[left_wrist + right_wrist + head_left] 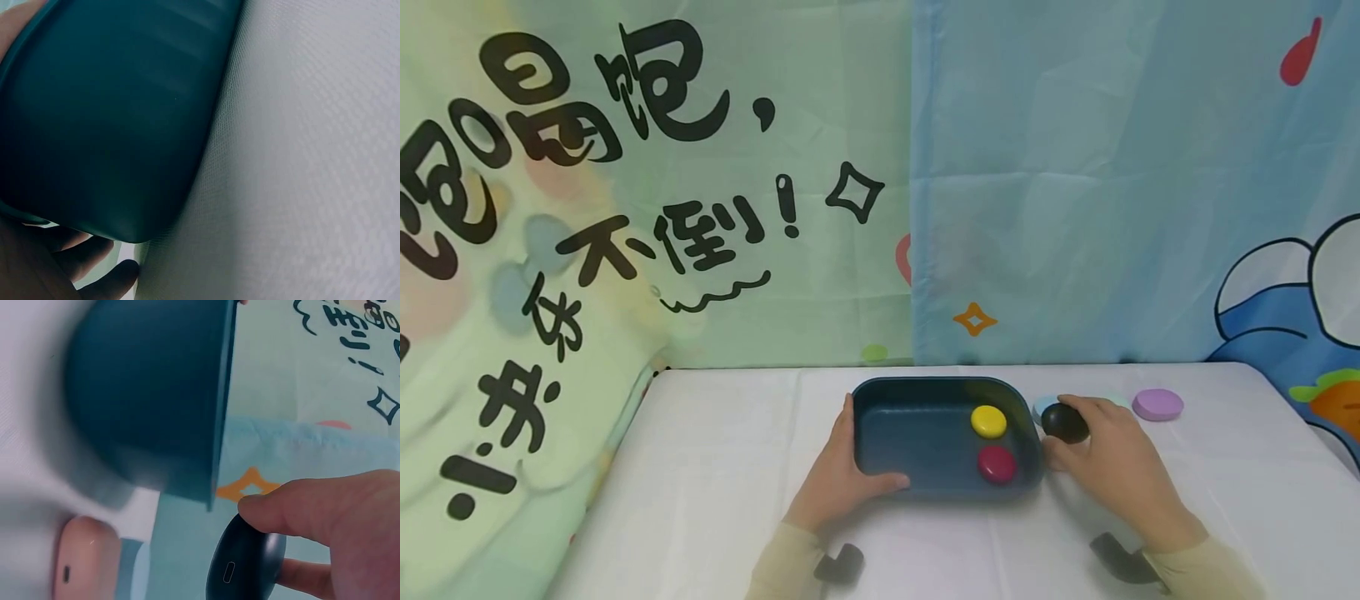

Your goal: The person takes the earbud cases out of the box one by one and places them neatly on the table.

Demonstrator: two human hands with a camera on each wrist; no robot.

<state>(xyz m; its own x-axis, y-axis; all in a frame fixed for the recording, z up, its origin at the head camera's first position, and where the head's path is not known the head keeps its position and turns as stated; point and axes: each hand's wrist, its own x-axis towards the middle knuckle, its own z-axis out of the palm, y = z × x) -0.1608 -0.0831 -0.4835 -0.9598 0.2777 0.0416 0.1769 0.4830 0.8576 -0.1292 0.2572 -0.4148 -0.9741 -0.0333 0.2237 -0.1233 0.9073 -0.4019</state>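
A dark blue rectangular tray (917, 493) stands on the white table, with a yellow round disc (988, 422) and a red round disc (997, 464) inside it on the right. My left hand (842, 475) holds the tray's left end, thumb over the front rim and fingers along the left side. Just past the right rim, my right hand (1120, 467) pinches a black rounded, pebble-like disc (1064, 423) between thumb and fingers. In the right wrist view a small slot shows in the side of this black disc (234, 565).
A light blue disc (1042, 407) lies behind the black one, partly covered. Further right are a pale green disc (1117, 400), mostly hidden by the hand, and a purple disc (1157, 404). A pink rounded piece (87, 559) shows in the right wrist view. Printed curtains (1075, 208) hang behind the table.
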